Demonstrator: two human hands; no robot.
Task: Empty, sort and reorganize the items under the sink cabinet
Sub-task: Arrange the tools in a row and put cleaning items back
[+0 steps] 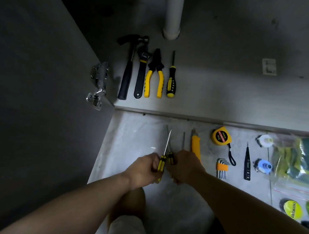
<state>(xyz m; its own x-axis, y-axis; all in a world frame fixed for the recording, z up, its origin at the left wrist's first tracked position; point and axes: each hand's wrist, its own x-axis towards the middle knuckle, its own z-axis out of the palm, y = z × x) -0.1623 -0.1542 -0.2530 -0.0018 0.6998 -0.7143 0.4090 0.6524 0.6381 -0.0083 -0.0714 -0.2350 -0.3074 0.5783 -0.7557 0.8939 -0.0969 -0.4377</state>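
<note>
1. The left hand (144,168) grasps a yellow-black screwdriver (161,164) by its handle, with the shaft pointing toward the cabinet.
2. The right hand (185,166) clenches around a second screwdriver (171,158), just beside the first, above the tile floor (130,142).
3. On the cabinet floor (225,89), a hammer (127,73), an adjustable wrench (141,74) and pliers (154,76) lie side by side.
4. A yellow utility knife (195,145) lies by the right hand.

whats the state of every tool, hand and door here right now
left hand: gripping a yellow-and-black screwdriver
right hand: gripping a second yellow-and-black screwdriver
yellow-handled pliers: shut, lying in cabinet
yellow tape measure: retracted, on floor
grey cabinet door: open
</note>
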